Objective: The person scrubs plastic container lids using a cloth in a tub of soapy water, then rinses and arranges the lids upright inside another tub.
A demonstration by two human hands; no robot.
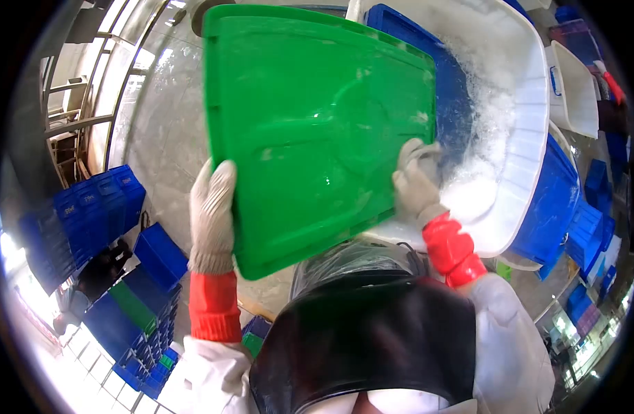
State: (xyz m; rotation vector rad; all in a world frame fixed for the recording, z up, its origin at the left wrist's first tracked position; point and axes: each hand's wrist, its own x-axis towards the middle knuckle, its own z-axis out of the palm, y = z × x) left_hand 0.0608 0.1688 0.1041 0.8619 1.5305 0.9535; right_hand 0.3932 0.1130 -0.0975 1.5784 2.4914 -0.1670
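Floor (166, 117) lies left of the foamy white tub (536, 131). Left hand (213, 207) pinches the green lid (317, 138) along its left edge, near the tub, apparently for balance; right hand (418, 181) meets the right edge, grip unclear.

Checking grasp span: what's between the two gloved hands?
The green panel fills the stretch between the left hand and right hand; the head view shows it.
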